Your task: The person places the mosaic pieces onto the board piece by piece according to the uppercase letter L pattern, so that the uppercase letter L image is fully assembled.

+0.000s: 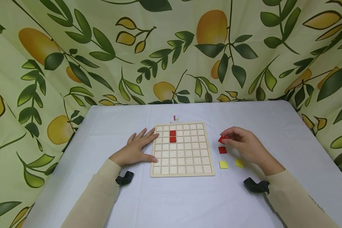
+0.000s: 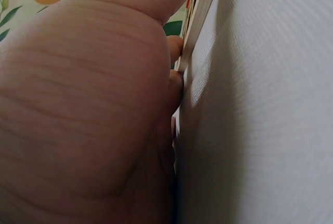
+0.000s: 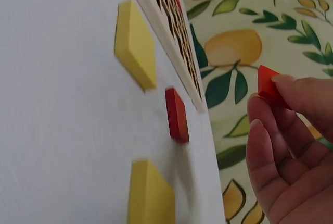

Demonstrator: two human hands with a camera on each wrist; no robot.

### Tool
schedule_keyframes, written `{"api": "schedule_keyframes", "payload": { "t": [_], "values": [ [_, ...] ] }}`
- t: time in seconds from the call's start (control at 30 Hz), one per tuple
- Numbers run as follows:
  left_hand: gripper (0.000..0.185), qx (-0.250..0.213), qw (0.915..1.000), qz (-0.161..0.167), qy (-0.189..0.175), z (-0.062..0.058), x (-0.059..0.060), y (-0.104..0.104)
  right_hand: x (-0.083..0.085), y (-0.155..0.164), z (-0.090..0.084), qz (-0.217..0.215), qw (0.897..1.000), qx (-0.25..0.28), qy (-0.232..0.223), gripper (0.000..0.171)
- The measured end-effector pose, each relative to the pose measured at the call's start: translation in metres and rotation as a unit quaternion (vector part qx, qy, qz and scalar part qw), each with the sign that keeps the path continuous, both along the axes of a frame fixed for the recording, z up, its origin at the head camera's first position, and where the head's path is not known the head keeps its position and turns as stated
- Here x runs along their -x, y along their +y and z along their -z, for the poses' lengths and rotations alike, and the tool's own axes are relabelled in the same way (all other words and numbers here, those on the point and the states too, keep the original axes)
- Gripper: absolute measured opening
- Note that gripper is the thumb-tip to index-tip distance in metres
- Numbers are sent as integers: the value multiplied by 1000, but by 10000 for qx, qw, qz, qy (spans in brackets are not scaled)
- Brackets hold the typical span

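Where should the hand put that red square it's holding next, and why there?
Probably carry it left to the wooden grid board and drop it into the cell just below the two red tiles. The right hand pinches a red tile off the table, the two placed tiles form a column, and the left hand rests flat against the board's edge.

No readable text or numbers anywhere.
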State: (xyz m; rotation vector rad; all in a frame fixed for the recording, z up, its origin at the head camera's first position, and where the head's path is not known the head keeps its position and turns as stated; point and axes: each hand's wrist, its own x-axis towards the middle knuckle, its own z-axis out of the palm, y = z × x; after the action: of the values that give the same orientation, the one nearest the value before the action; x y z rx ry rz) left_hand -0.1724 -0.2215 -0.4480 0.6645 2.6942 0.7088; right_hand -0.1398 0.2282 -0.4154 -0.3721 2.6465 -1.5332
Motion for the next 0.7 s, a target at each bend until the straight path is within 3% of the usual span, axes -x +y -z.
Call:
{"api": "schedule_keyframes", "payload": {
  "t": [0.23, 0.7],
  "values": [
    [117, -14, 10000, -12, 5, -2, -1, 0, -6, -23, -1, -320, 9992, 206, -153, 19],
    [117, -45, 10000, -4, 32, -1, -1, 1, -3, -73, 0, -1100, 9930, 310, 286, 14]
  ]
}}
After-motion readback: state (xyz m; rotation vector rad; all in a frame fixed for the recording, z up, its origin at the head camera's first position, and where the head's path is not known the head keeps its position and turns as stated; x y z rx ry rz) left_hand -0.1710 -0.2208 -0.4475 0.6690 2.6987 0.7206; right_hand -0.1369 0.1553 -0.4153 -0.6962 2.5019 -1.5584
